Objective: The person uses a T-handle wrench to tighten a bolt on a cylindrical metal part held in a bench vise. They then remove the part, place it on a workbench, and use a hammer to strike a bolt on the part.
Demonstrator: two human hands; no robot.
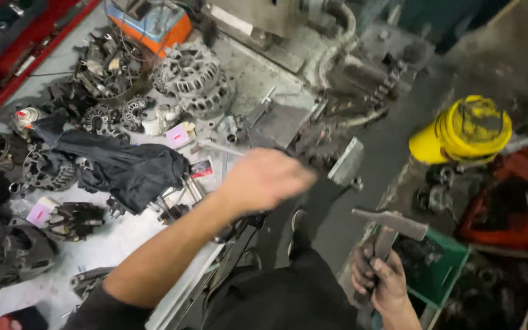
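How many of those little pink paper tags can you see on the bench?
2. One small pink paper tag lies mid-bench beside the black cloth; the other pink tag sits near the left edge. More may be hidden under the clutter.

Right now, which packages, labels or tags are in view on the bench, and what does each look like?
Pink square tag: mid-bench, above the black cloth.
Pink tag on white: left bench, beside a dark part.
Small red-and-black packet: right of the cloth.
Orange-and-blue box: top edge, rectangular.
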